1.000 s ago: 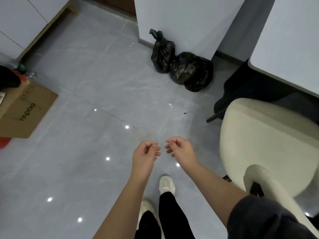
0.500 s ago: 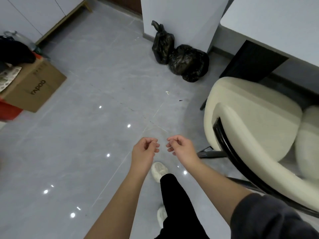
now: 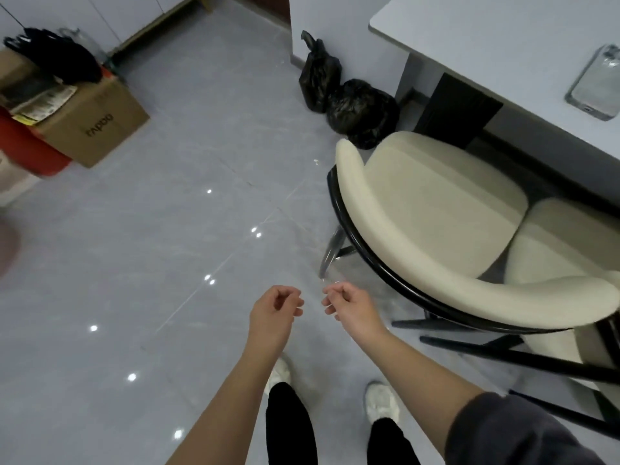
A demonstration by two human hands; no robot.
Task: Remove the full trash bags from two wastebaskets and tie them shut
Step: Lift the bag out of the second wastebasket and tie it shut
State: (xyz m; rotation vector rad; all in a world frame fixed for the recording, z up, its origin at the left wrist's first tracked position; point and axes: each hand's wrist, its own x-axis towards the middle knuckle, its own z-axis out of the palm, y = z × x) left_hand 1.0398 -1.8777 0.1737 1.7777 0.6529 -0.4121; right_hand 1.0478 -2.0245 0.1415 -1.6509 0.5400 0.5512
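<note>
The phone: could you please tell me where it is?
In the head view, the phone lies at the far right on the white table, beyond the cream chair.

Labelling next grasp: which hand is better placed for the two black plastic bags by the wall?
Probably right hand: it sits more directly in line with the black plastic bags; left hand is offset left. Both hold nothing.
</note>
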